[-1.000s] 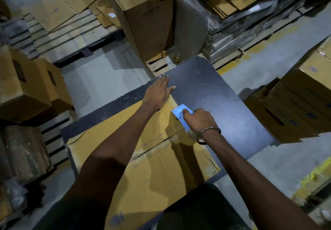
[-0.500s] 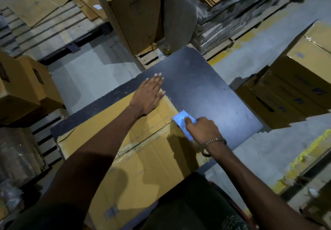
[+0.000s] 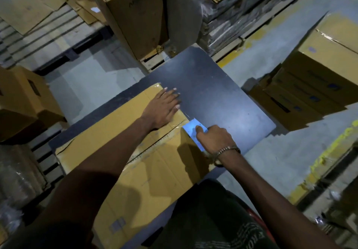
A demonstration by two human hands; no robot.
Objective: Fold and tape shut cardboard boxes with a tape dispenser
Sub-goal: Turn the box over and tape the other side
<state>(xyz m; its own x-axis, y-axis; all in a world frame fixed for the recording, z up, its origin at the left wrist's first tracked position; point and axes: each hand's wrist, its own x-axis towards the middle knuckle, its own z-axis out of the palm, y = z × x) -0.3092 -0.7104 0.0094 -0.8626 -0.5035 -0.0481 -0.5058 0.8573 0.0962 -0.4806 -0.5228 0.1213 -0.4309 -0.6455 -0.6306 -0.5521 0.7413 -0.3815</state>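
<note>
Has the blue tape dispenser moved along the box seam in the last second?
Yes. The blue tape dispenser slid along the box seam to its far edge, toward the bare table.

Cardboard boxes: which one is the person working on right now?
The flat cardboard box on the dark table, under both hands. The left hand presses it; the right hand holds the blue tape dispenser at its edge. Others stand on the floor.
</note>
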